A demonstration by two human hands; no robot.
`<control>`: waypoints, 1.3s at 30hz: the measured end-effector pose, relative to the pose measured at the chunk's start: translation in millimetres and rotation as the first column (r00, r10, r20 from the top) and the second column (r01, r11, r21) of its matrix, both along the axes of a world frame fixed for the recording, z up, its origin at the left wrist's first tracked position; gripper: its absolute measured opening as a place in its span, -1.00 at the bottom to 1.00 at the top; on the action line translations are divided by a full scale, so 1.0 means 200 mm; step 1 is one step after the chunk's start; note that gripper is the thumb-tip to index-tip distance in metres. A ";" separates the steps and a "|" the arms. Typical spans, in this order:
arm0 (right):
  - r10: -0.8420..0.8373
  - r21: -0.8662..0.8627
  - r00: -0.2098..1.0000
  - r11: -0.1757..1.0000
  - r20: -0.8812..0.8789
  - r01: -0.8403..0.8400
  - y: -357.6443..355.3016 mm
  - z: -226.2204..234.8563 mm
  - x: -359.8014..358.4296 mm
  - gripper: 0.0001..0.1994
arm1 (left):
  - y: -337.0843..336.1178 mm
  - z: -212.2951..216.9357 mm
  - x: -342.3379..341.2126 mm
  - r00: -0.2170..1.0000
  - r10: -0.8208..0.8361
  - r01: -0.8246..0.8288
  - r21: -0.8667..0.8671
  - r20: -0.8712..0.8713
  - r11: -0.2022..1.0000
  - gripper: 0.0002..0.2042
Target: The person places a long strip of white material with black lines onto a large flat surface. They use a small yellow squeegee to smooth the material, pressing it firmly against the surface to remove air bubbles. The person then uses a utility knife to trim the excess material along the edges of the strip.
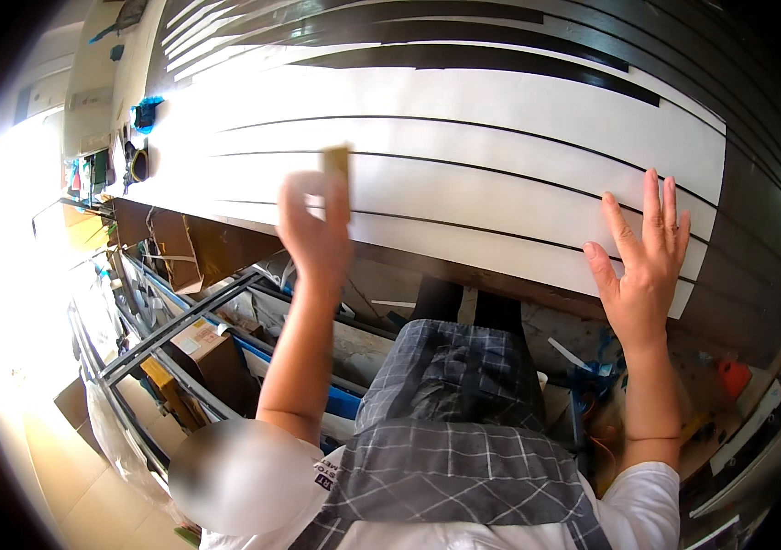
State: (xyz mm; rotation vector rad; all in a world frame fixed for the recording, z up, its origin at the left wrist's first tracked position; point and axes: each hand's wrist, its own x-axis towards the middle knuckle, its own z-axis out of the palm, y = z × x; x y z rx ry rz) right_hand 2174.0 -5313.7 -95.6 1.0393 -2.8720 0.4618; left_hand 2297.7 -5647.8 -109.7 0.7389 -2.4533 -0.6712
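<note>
The person wears a white short-sleeved shirt (656,495) under a grey apron (450,431) checked with thin pale lines, with dark trousers (436,298) below it. Both forearms are bare. The 2 hands, left hand (315,229) and right hand (642,266), carry no gloves.

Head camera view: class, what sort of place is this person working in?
Probably a workshop. A long white panel with dark seams lies on a workbench, metal frames and cardboard boxes crowd the floor, and the left hand holds a small tan block.
</note>
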 end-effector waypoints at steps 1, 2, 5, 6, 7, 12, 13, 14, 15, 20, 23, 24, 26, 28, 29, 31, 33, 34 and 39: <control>-0.015 0.029 1.000 0.999 -0.009 0.015 -0.01 0.02 0.01 -0.53 | 0.13 0.05 0.00 0.998 -0.060 0.062 0.104 -0.027 0.993 -0.89; -0.020 -0.043 1.000 0.999 0.000 0.020 -0.03 0.02 0.02 -0.52 | 0.25 0.08 0.01 0.989 -0.139 0.145 0.188 -0.044 0.971 -0.88; 0.011 -0.335 0.998 0.942 0.054 0.008 -0.17 0.06 0.11 -0.49 | 0.48 0.14 -0.03 0.928 -0.336 0.374 0.386 -0.164 0.843 -0.85; 0.049 -0.420 0.992 0.908 0.113 0.003 -0.25 0.09 0.14 -0.57 | 0.52 0.15 -0.05 0.920 -0.333 0.392 0.453 -0.207 0.801 -0.85; 0.091 -0.501 0.981 0.866 0.169 0.006 -0.31 0.12 0.16 -0.64 | 0.53 0.14 -0.06 0.901 -0.373 0.435 0.465 -0.223 0.771 -0.85; -0.027 -0.666 0.908 0.671 0.418 0.327 -0.35 0.02 0.20 -0.88 | 0.38 0.09 -0.04 0.847 -0.514 0.528 0.096 -0.139 0.844 -0.64; -0.106 -0.673 0.878 0.601 0.467 0.431 -0.33 0.01 0.19 -0.90 | 0.31 0.07 -0.01 0.877 -0.480 0.480 0.004 -0.027 0.877 -0.60; -0.122 -0.653 0.893 0.641 0.432 0.404 -0.31 0.01 0.18 -0.83 | 0.25 0.05 0.01 0.892 -0.448 0.451 -0.085 0.052 0.888 -0.55; -0.169 -0.640 0.910 0.662 0.379 0.390 -0.31 -0.02 0.18 -0.83 | 0.20 0.04 0.01 0.904 -0.408 0.425 -0.176 0.127 0.888 -0.49; -0.209 -0.546 0.963 0.794 0.168 0.268 -0.31 -0.12 0.15 -0.82 | 0.15 0.04 0.01 0.850 -0.385 0.467 -0.176 0.359 0.866 -0.40; -0.190 -0.675 0.946 0.665 0.261 0.320 -0.32 -0.13 0.15 -0.82 | 0.13 0.03 0.02 0.843 -0.411 0.476 -0.127 0.347 0.870 -0.39; -0.186 -0.669 0.948 0.673 0.259 0.315 -0.32 -0.14 0.15 -0.82 | 0.12 0.02 0.02 0.844 -0.421 0.479 -0.112 0.332 0.871 -0.39; -0.191 -0.651 0.947 0.690 0.257 0.316 -0.32 -0.13 0.15 -0.84 | 0.10 0.02 0.02 0.843 -0.432 0.487 -0.117 0.319 0.865 -0.46; -0.225 -0.623 0.939 0.703 0.260 0.342 -0.33 -0.12 0.15 -0.87 | 0.10 0.01 0.02 0.843 -0.439 0.496 -0.135 0.311 0.858 -0.48; -0.249 -0.607 0.932 0.709 0.262 0.360 -0.34 -0.12 0.15 -0.89 | 0.10 0.00 0.02 0.843 -0.439 0.500 -0.151 0.310 0.853 -0.48; -0.246 -0.625 0.945 0.709 0.213 0.326 -0.34 -0.12 0.14 -0.89 | 0.10 0.00 0.02 0.846 -0.435 0.500 -0.178 0.307 0.847 -0.48; -0.239 -0.683 0.941 0.648 0.240 0.338 -0.34 -0.12 0.15 -0.88 | 0.10 -0.01 0.02 0.852 -0.425 0.493 -0.200 0.305 0.846 -0.48; -0.229 -0.725 0.930 0.582 0.289 0.368 -0.34 -0.13 0.16 -0.88 | 0.10 0.00 0.02 0.853 -0.425 0.492 -0.195 0.303 0.849 -0.47; -0.290 -0.593 0.926 0.712 0.241 0.377 -0.35 -0.12 0.16 -0.88 | 0.11 0.00 0.01 0.861 -0.425 0.484 -0.194 0.278 0.853 -0.48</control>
